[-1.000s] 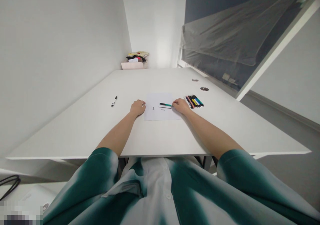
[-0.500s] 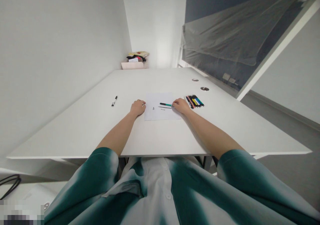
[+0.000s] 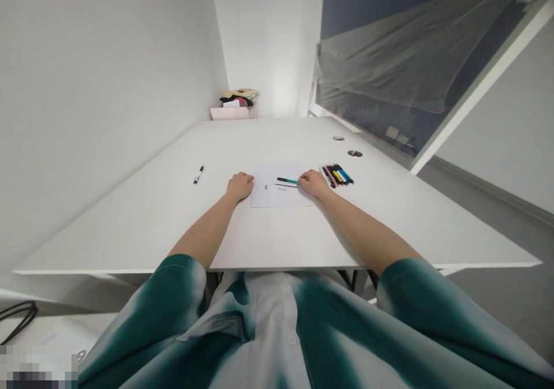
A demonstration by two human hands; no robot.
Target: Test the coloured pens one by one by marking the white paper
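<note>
White walls close in on a long white desk point(image 3: 130, 227), with two round metal grommets point(image 3: 355, 153) set near its far right side. Beyond the far end, a pale pink box point(image 3: 231, 112) holds a heap of cloth, and to the right a dark panel point(image 3: 381, 48) hangs under clear plastic sheeting point(image 3: 389, 71). A black cable point(image 3: 18, 320) loops at the lower left, below the desk edge.

A sheet of white paper point(image 3: 281, 195) lies near the desk's front edge, between the two hands. It carries a small grey mark point(image 3: 265, 187) and a short printed word point(image 3: 281, 189), too small to read. A green-and-black pen point(image 3: 287, 180) lies across the paper's right half, with a thin dark stick point(image 3: 285, 185) just below it.

The right hand point(image 3: 312, 183) rests at the paper's right edge, its fingertips point(image 3: 302, 177) at the pen's end. Whether they grasp it or only touch it, I cannot tell. The left hand point(image 3: 239, 186) sits at the paper's left edge, loosely curled, with nothing visible in it.

Right of the paper lies a tight row of coloured markers point(image 3: 336, 175), their labels unreadable. A lone black marker point(image 3: 198, 175) lies well left of the left hand
</note>
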